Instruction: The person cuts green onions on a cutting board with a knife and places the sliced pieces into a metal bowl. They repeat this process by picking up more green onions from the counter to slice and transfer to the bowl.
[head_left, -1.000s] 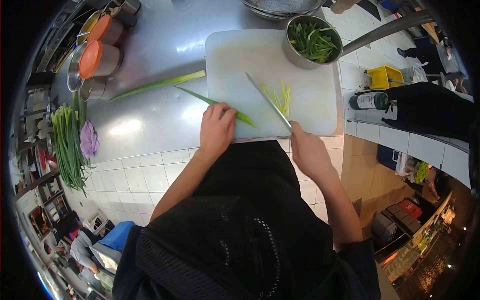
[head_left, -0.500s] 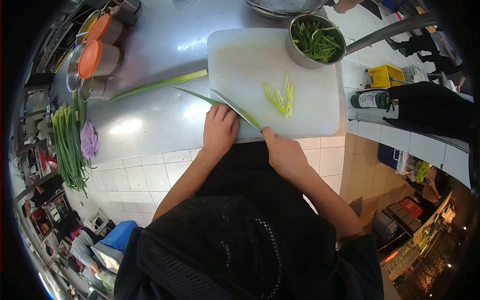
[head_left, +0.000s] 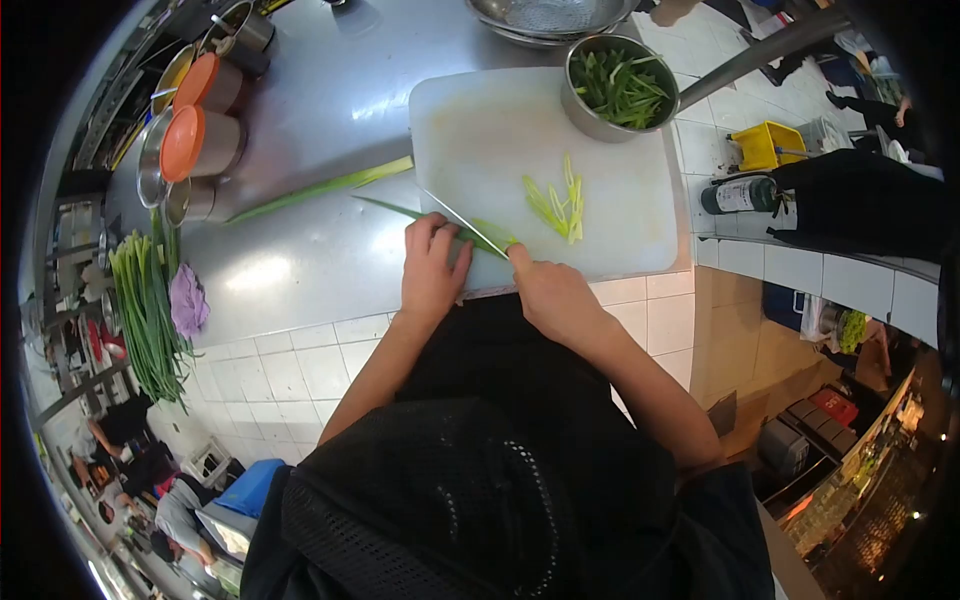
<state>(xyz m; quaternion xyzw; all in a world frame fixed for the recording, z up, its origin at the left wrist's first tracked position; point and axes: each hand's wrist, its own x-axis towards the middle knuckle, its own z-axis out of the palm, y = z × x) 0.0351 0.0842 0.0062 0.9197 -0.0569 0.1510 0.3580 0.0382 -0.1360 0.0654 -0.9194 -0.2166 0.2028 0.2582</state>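
Note:
My right hand [head_left: 558,297] is closed round the handle of a kitchen knife [head_left: 463,220]. The blade slants up and left across a green onion [head_left: 390,207] near the front edge of the white cutting board [head_left: 480,105]. With bent fingers, my left hand [head_left: 431,268] holds that green onion down, close beside the blade. Cut green onion [head_left: 494,232] lies by the knife's handle end. Farther back on the board is a small pile of pale green onion strips [head_left: 556,207]. A metal pot [head_left: 607,128] at the board's far right corner holds cut green leaves [head_left: 618,85].
Left of the board, a long green onion stalk [head_left: 320,188] lies on the steel counter [head_left: 320,245]. A bunch of green onions [head_left: 150,315] hangs over the counter's edge beside a purple cloth [head_left: 188,302]. Orange-lidded containers [head_left: 205,140] stand at the back left, metal strainers [head_left: 550,18] at the back.
My right hand and the knife have shifted a little left, closer to my left hand. Cut green onion near the handle looks more spread out. The whole view has tilted slightly.

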